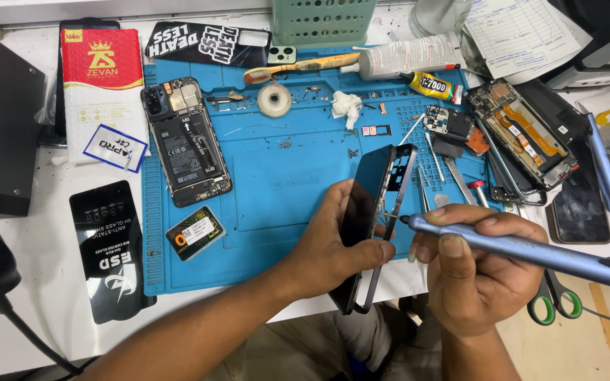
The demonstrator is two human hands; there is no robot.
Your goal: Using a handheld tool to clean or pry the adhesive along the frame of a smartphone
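Blue rubber mat (262, 176) | left fingers (361, 248) grasp glossy phone frame (375, 212) (edge-on) | right fingers (453, 243) clench slim screwdriver (531, 252)

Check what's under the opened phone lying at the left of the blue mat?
The opened phone lies flat on the blue mat, internals up. Only mat shows around its edges; whatever is directly beneath is covered.

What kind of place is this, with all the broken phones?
Probably a phone repair bench. An opened phone lies on a blue work mat, another gutted phone sits at the side, and the right hand holds an electric screwdriver to a phone frame.
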